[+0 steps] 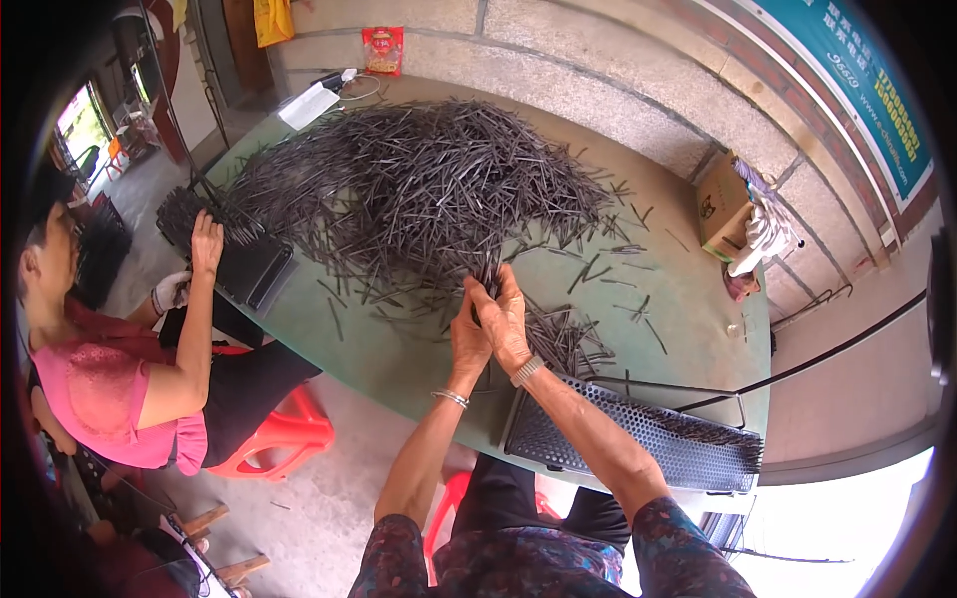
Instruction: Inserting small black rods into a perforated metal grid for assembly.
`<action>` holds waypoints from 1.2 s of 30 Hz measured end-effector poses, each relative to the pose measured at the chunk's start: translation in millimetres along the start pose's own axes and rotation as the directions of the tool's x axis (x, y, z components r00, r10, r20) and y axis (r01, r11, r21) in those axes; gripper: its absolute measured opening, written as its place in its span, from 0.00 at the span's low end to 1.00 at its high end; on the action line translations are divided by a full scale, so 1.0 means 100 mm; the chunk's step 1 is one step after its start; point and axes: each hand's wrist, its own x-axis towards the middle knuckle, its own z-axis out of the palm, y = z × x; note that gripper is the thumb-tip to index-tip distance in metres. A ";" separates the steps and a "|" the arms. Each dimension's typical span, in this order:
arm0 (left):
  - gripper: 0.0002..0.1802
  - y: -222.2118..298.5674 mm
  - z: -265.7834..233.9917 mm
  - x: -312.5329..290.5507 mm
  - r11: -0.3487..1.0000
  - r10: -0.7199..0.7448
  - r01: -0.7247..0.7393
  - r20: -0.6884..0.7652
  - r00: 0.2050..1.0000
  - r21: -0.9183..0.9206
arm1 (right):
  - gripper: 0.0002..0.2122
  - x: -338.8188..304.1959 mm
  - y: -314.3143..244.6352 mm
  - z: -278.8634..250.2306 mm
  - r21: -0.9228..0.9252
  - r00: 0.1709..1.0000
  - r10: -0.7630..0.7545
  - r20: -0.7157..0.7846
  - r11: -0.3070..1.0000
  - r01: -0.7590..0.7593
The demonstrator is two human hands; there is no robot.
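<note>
Over the near edge of a big pile of thin dark sticks (449,184), my two hands come together around a small bundle of dark sticks (486,274). My left hand (470,339) is closed on the bundle from the left. Pressed up beside it, my right hand (506,317) has its fingers wrapped round the same bundle. The upper ends of the sticks poke out above my fingers; their lower part is hidden by my hands. A smaller loose heap of sticks (566,344) lies just right of my right wrist.
A perforated black tray (598,429) with sticks along its far side stands at the table's near right edge. To the left, a person in pink (110,389) works at another dark tray (261,269). A cardboard box (722,207) with cloth on it stands by the wall.
</note>
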 end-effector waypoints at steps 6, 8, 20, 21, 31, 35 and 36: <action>0.33 0.43 -0.02 -0.11 0.990 -0.019 0.019 -0.006 1.000 0.140 | 0.10 -0.12 0.02 -0.09 0.093 0.998 0.030 0.052 0.995 -0.035; 0.29 0.26 -0.10 -0.17 0.996 -0.071 0.072 -0.026 0.997 0.044 | 0.13 -0.18 0.09 -0.08 0.151 0.992 0.061 0.108 0.986 -0.077; 0.29 0.40 -0.04 -0.39 1.000 -0.028 0.029 -0.101 0.994 0.006 | 0.16 -0.30 -0.05 -0.26 -0.558 0.984 -0.100 0.149 0.813 0.167; 0.29 0.37 -0.06 -0.33 0.997 -0.058 0.060 -0.045 0.997 0.043 | 0.16 -0.28 -0.07 -0.27 -0.557 0.984 -0.099 0.150 0.814 0.167; 0.26 0.23 -0.03 -0.29 0.998 0.033 -0.036 0.050 0.998 0.058 | 0.16 0.01 -0.05 -0.44 -0.443 0.957 -0.095 0.276 0.870 0.215; 0.14 0.12 -0.09 -0.11 0.965 -0.221 0.239 0.156 0.963 -0.106 | 0.17 0.20 -0.37 -0.35 -0.179 0.986 -0.100 0.133 0.976 0.123; 0.14 0.16 -0.07 -0.09 0.964 -0.223 0.242 0.162 0.961 -0.106 | 0.18 0.28 -0.40 -0.37 -0.152 0.975 -0.209 0.069 0.964 0.217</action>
